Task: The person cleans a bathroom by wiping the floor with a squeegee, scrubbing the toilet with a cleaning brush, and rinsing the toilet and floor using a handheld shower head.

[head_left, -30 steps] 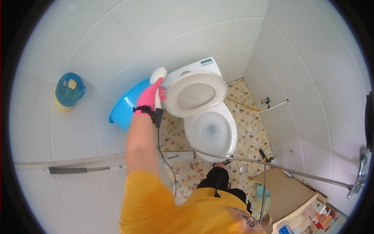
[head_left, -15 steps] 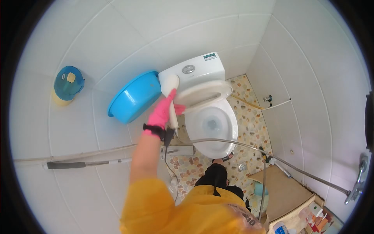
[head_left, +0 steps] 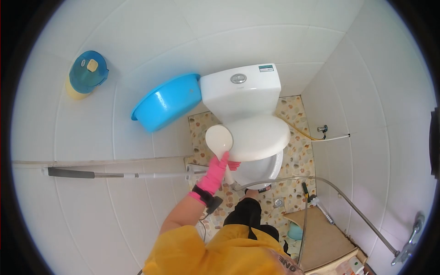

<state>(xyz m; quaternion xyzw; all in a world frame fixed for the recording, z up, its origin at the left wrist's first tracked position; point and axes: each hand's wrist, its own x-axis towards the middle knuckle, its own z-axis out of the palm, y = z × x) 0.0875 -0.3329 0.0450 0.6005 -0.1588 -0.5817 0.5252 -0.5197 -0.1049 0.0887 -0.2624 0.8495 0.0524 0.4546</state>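
My left hand [head_left: 217, 172], in a pink rubber glove with a dark strap at the wrist, is closed around the handle of a white shower head [head_left: 219, 139]. A grey metal hose runs from the handle's lower end. Some gloved fingers are at the front edge of the white toilet lid [head_left: 256, 137]. The lid hides most of the toilet bowl [head_left: 273, 169]; only its front part shows below the edge. I cannot tell whether the lid rests fully down. My right hand is out of view.
A blue basin [head_left: 169, 101] leans between wall and toilet tank [head_left: 240, 89]. A blue tissue dispenser [head_left: 89, 72] hangs on the left wall. A mop [head_left: 110, 174] lies along that wall. The shower hose [head_left: 341, 195] arcs across to the wall tap [head_left: 408, 247]. A brown mat [head_left: 321, 238] lies lower right.
The toilet lid has come down from a raised tilt over the bowl. My left hand, still holding the shower head, has moved down and toward the front of the toilet. The view has shifted.
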